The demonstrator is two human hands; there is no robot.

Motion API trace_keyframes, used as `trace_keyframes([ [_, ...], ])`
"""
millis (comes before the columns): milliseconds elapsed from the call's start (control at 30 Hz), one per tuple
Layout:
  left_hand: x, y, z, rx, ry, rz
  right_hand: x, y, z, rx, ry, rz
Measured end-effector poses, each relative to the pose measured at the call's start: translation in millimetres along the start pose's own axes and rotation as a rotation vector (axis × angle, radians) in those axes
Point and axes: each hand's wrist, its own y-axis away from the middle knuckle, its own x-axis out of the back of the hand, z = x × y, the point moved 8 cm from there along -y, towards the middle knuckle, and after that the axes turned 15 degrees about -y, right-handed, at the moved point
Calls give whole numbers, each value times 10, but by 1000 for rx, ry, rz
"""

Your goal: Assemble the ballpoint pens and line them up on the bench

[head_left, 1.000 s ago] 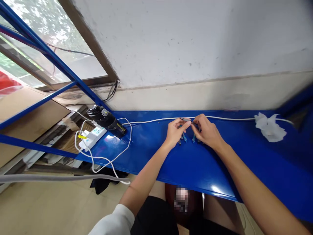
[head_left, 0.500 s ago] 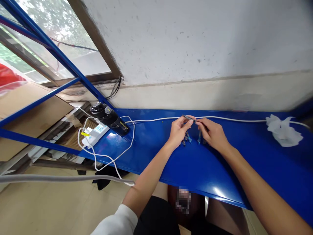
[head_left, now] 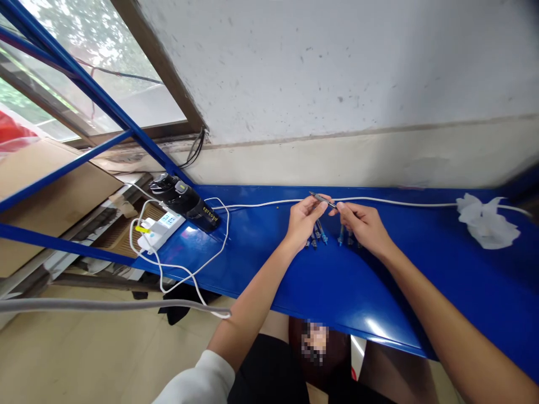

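Slim grey pen [head_left: 322, 198] (darker at ends), slanting; left hand [head_left: 300, 222] and right hand [head_left: 365, 225] pinch it.

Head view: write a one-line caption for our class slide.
Left hand and right hand meet at a slim pen-like object above a blue table, near blue-tipped pieces.

One held pen [head_left: 322, 198], one black bottle [head_left: 192, 206], one power strip [head_left: 159, 234]

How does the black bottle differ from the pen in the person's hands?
The bottle is thick; the pen is slim. The bottle sits beside the white power strip; the pen is held between the left hand and the right hand. Both are elongated and dark-toned.
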Motion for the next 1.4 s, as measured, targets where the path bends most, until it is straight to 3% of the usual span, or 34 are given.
trace_keyframes([
  [100, 3, -2, -3, -4, 3, 1, -57, -6, 82, -112, -190, -44],
  [233, 43, -8, -46, 8, 22, 44, 56, 7, -58, 76, 5, 116],
  [300, 61, -13, -77, 17, 27, 60, 82, 18, -60, 98, 34, 153],
  [500, 44, -14, -51, -1, 1, 41, 10, -3, 139, -149, -440, 126],
  [667, 46, -25, 37, -47, -103, 15, 160, -43, 55, -86, -703, 281],
  [833, 352, -74, -10, -62, -512, 161, 494, -126, 132, -50, -879, 398],
  [1000, 534, -83, -135, 2, -1044, 137, 721, -177, 175, -7, -1011, 383],
  [1133, 512, -56, -147, 14, -1124, 86, 815, -106, 236, -35, -1205, 389],
  [1400, 500, -25, -109, 53, -1188, 79, 963, 29, 294, -21, -1436, 557],
])
